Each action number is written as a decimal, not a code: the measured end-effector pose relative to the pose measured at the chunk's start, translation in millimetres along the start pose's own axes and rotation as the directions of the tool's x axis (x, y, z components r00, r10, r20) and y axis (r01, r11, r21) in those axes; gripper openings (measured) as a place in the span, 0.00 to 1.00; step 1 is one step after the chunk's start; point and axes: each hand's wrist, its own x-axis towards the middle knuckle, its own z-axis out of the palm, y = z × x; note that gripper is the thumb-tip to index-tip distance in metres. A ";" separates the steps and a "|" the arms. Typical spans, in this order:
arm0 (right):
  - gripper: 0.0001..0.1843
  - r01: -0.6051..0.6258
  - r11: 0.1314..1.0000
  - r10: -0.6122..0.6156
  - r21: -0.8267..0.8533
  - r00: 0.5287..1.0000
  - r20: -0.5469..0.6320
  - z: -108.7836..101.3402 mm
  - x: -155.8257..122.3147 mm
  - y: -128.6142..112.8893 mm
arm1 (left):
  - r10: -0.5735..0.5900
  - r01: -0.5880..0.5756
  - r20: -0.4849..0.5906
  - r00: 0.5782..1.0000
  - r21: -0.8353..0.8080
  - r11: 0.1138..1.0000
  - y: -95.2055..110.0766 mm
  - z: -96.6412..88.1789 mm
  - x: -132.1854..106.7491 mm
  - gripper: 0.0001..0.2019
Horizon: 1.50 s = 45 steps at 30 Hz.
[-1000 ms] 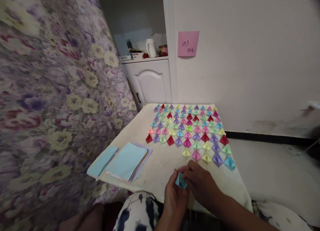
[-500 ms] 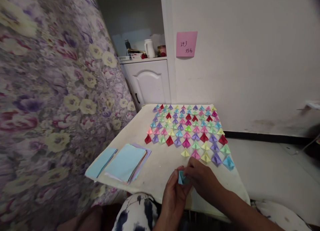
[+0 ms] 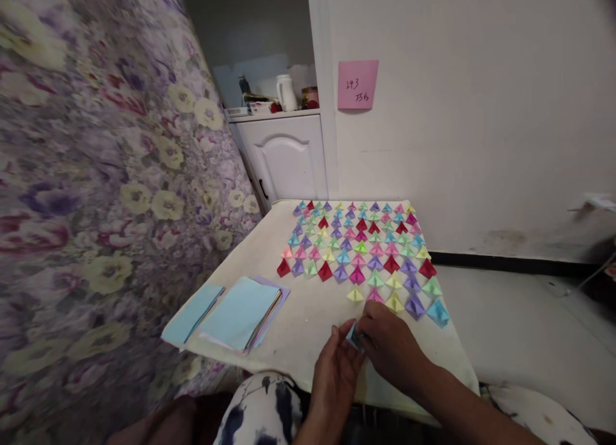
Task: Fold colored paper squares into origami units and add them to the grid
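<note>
Between my two hands, over the near edge of the table, is a small folded piece of blue paper (image 3: 353, 336). My left hand (image 3: 337, 361) supports it from below and the left, with the fingertips closed on its side. My right hand (image 3: 387, 345) is bent over it from the right, fingers pinching its edge and hiding part of it. Just beyond my right hand lie a pink folded paper piece (image 3: 375, 295) and a yellow one (image 3: 394, 302). Many more small folded pieces in mixed colours stand in rows behind them.
On the table's left lie a stack of light-blue and other coloured sheets (image 3: 243, 310) and narrower blue sheets (image 3: 193, 313). The cream tabletop (image 3: 298, 333) meets the wall at the back. A floral curtain (image 3: 110, 195) hangs at left; a white cabinet (image 3: 291, 153) stands behind.
The blue paper piece has turned and shows less of its face. My right fingers have shifted slightly over it. The rows of folded pieces have stayed in place.
</note>
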 end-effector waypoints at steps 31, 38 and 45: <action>0.10 -0.138 0.986 0.147 -0.092 0.984 0.100 36.5 1.5 5.5 | 0.350 -0.263 0.348 0.870 0.927 -0.269 15.6 -12.3 2.6 0.18; 0.05 -0.258 0.964 0.252 0.059 0.963 0.091 25.3 6.1 14.4 | 0.236 -0.328 0.266 0.935 0.901 0.283 23.0 -18.9 3.5 0.16; 0.04 -0.321 0.923 0.295 0.214 0.944 0.144 14.6 11.3 16.4 | 0.119 -0.247 0.221 0.968 0.756 0.606 14.8 -16.8 6.6 0.20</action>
